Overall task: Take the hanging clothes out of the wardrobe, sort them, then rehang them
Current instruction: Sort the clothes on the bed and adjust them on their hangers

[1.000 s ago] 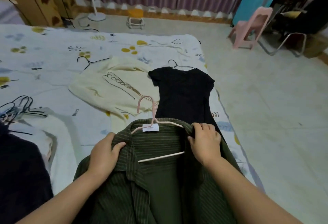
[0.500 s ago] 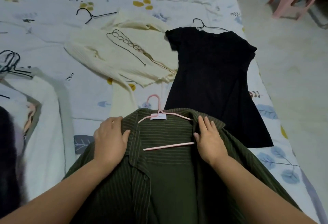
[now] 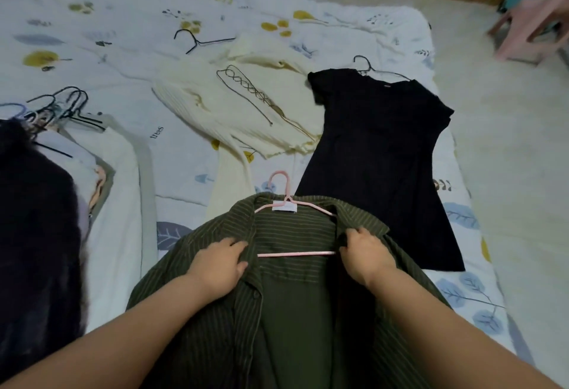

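1. Since half a second earlier, the right hand (image 3: 365, 254), then laid flat with straight fingers on the shirt front, has been curled so that its fingers pinch the right front edge of the dark green striped shirt (image 3: 197, 321) just beside the collar; the left hand (image 3: 217, 265) has been kept on the left collar side.
2. Head view: the left hand's fingers are seen loosely bent and close together, pressed on the shirt fabric beside the left front edge; whether any cloth is pinched cannot be told.
3. The green shirt is laid open at 6 o'clock on the white leaf-printed bed sheet (image 3: 123, 28), hung on a pale pink plastic hanger (image 3: 291, 204) whose lower bar is seen between the two hands.
4. A short-sleeved black dress (image 3: 378, 154) on a thin black wire hanger (image 3: 374, 71) is laid at 1 o'clock, touching the shirt's right shoulder.
5. A cream ribbed knit garment (image 3: 246, 114) with dark lacing is spread at 12 o'clock, just beside the dress.
6. A bare black hanger (image 3: 197, 40) is laid at 11 o'clock.
7. A pile of clothes on bunched dark hangers (image 3: 55, 105) is seen at 9 o'clock, with a dark furry garment (image 3: 34, 219) at the left edge.
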Tool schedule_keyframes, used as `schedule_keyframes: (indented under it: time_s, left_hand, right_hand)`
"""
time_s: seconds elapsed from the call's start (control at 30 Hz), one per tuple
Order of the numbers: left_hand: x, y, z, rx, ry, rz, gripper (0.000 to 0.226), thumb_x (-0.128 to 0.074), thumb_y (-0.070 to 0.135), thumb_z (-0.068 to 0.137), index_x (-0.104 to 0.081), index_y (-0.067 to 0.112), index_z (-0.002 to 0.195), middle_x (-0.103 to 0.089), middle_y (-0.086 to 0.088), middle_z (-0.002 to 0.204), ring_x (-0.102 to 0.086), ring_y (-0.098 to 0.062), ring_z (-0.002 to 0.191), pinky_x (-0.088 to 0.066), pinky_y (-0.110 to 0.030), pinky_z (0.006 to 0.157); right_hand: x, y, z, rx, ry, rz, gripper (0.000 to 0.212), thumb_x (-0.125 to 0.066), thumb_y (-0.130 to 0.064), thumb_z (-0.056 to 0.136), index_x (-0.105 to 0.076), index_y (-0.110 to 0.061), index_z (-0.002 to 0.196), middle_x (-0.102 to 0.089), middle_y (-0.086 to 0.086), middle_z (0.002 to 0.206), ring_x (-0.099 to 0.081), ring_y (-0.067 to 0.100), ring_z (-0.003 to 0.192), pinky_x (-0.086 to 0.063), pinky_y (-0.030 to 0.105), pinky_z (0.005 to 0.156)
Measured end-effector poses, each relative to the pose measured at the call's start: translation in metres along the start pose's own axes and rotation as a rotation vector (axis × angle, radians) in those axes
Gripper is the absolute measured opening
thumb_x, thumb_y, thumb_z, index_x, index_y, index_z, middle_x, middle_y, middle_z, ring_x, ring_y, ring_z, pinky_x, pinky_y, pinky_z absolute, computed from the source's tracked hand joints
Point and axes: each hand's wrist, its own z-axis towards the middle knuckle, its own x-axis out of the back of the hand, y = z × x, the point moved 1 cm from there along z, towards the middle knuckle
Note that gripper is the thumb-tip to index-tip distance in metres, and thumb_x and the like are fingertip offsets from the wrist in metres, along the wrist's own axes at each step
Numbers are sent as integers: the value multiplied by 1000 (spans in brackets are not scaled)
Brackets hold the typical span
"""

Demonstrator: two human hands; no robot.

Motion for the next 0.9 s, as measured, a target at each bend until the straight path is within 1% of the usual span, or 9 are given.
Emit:
schedule_keyframes:
  time_s: [0.07,0.13,0.27,0.4,0.47,0.57,0.67,0.77,0.9]
  left_hand:
    - [19,0,-16,-3,-45,-19,34,-40,33,97,-54,20,124,-56,-4,127,-53,-21,114,-44,-34,96]
    - [40,3,-37,-4,-53,-53,28,-41,31,96,-61,18,112,-62,-3,117,-57,-19,105,-45,-31,90]
    - [89,12,-89,-26,85,-98,27,-40,30,97,-61,19,110,-63,-1,114,-57,-15,102,-43,-26,81]
    - [138,16,-148,4,186,-140,28,-41,32,97,-60,23,114,-62,1,117,-56,-15,105,-44,-28,86]
    - [160,18,-178,16,232,-150,29,-41,32,96,-59,22,117,-62,1,120,-56,-16,107,-44,-28,87]
    - [192,23,-222,23,306,-143,32,-40,31,97,-55,20,124,-60,0,123,-55,-16,110,-41,-27,87]
    - [214,25,-264,37,359,-131,35,-39,34,98,-50,21,129,-60,1,124,-55,-16,110,-41,-27,86]
    - [224,22,-305,60,372,-129,38,-40,36,97,-45,22,133,-57,0,128,-53,-18,114,-41,-30,90]
    - [218,11,-350,107,374,-76,42,-41,37,97,-41,22,136,-53,-1,131,-50,-20,118,-43,-34,95]
  right_hand:
    - [21,-9,-23,22,6,-37,28,-38,-15,96,-54,-9,117,-54,13,127,-53,30,115,-44,33,91]
    - [42,-21,-46,52,15,-62,27,-37,-14,95,-57,-9,112,-59,12,121,-57,29,110,-44,30,83]
    - [96,-46,-93,152,54,-71,28,-38,-15,94,-58,-13,113,-60,8,119,-59,27,106,-42,29,76]
    - [150,-71,-145,251,99,-101,24,-40,-15,93,-58,-14,109,-61,6,111,-55,23,88,-40,28,68]
    - [172,-84,-173,288,126,-127,24,-41,-14,93,-57,-13,111,-61,6,110,-54,22,86,-42,29,68]
    - [200,-101,-210,348,172,-149,24,-42,-15,94,-56,-12,113,-60,8,112,-57,25,92,-43,31,70]
    - [219,-116,-248,415,204,-153,28,-41,-20,95,-53,-12,120,-57,9,119,-56,27,103,-47,34,80]
    - [225,-130,-284,491,234,-179,32,-42,-25,96,-49,-14,125,-56,9,124,-56,27,109,-48,36,88]
    - [219,-151,-324,594,244,-199,32,-42,-26,96,-50,-12,124,-57,9,123,-56,26,108,-47,35,88]
